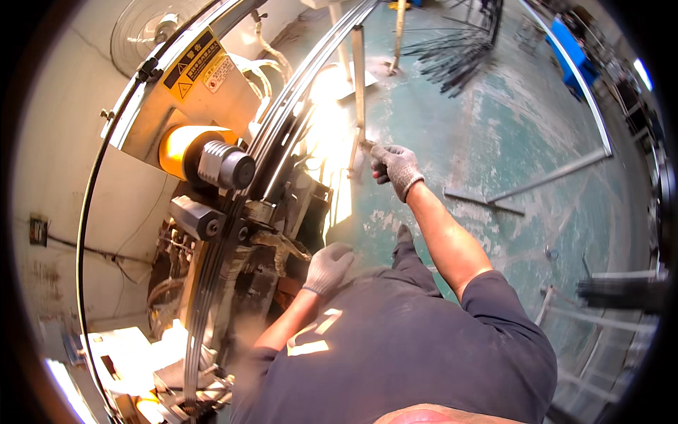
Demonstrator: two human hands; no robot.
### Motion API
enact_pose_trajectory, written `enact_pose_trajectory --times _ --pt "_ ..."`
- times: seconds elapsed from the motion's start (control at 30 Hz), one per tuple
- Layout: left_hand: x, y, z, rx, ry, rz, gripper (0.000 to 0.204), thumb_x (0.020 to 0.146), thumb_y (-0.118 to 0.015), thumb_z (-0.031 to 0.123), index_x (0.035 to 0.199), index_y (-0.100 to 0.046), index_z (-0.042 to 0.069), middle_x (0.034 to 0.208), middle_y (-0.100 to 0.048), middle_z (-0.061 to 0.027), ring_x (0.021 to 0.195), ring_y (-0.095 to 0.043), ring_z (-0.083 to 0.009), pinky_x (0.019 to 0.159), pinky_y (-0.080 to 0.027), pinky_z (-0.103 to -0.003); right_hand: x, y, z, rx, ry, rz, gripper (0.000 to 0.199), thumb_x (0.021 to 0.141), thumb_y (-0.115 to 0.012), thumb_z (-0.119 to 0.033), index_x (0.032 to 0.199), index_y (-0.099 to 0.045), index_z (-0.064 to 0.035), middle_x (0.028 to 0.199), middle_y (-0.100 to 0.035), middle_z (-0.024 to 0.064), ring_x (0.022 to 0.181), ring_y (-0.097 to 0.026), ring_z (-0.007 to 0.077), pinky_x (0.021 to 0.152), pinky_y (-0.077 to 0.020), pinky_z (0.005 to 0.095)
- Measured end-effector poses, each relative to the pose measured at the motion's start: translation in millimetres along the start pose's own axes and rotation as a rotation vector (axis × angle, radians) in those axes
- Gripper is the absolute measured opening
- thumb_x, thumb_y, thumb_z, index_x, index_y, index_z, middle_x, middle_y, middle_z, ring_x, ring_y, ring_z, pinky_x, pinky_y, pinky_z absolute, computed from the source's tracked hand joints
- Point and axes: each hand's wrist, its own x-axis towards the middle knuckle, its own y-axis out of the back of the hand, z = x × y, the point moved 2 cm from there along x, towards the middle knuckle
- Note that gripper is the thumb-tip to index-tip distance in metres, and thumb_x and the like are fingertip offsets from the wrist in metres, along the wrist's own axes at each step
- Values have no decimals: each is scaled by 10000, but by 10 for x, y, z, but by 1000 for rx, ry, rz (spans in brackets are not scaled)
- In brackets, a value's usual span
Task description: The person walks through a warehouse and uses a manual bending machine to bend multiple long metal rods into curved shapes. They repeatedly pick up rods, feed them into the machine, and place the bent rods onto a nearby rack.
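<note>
My right hand (pixel 397 169), in a pale grey work glove, reaches forward with its fingers curled. By its fingertips is a short dark piece close to the lower end of an upright metal post (pixel 359 78); what exactly the hand grips is too small to make out. In a matching glove, my left hand (pixel 330 268) is low in front of my body, beside the machine (pixel 282 205). Its fingers are folded out of sight. A bundle of long thin dark metal bars (pixel 272 127) runs along the machine to the left of both hands, past a threaded metal roller (pixel 226 166).
A yellow warning label (pixel 194 63) marks the machine's housing. Strong glare falls between the bars and the post. Ahead, more thin dark rods (pixel 459 53) spread above the green worn floor (pixel 487 134). A metal frame (pixel 551 180) stands on the right, with a blue object (pixel 572 56) farther back.
</note>
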Motion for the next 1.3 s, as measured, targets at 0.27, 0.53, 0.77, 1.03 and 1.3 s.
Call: enact_pose_trajectory --times 0.27,0.53,0.77,1.03,1.3 --pt "1019 -588 1065 -238 97 36 280 932 -699 198 1133 -734 6 1037 -770 -111 976 -717 -154 918 -550 -308 2003 -266 -844 -266 102 -240 396 984 -742 -388 1015 -670 0 773 -673 82 587 -648 168 496 -537 300" --pt "1995 -466 742 -443 286 472 263 956 -709 200 1101 -742 -17 951 -750 -50 876 -677 -107 829 -545 -275 3216 -1206 -1367 -51 -132 -316 324 982 -746 -366 989 -689 -47 824 -718 79 646 -676 204 547 -580 323" --pt "2960 -128 1086 -795 340 535 342 961 -694 221 1172 -723 -48 1015 -776 -112 933 -720 -146 863 -553 -285 3388 -1425 -1669 -72 -69 -459 181 978 -716 -204 1015 -697 -28 850 -735 95 647 -701 204 521 -570 297" --pt "3167 202 1254 -711 508 598 354 974 -687 290 1185 -737 11 1058 -780 -92 1026 -705 -157 937 -525 -306 3451 -1292 -1544 -127 -163 -441 254 969 -746 -246 1018 -682 -4 834 -710 105 635 -684 212 496 -541 303" --pt "3622 197 1281 -872 413 691 438 988 -684 320 1285 -696 -3 1174 -740 -97 1060 -686 -195 950 -532 -324 3857 -1363 -1696 -123 -195 -412 446 917 -797 -330 1126 -750 61 978 -763 106 844 -707 189 796 -571 324"
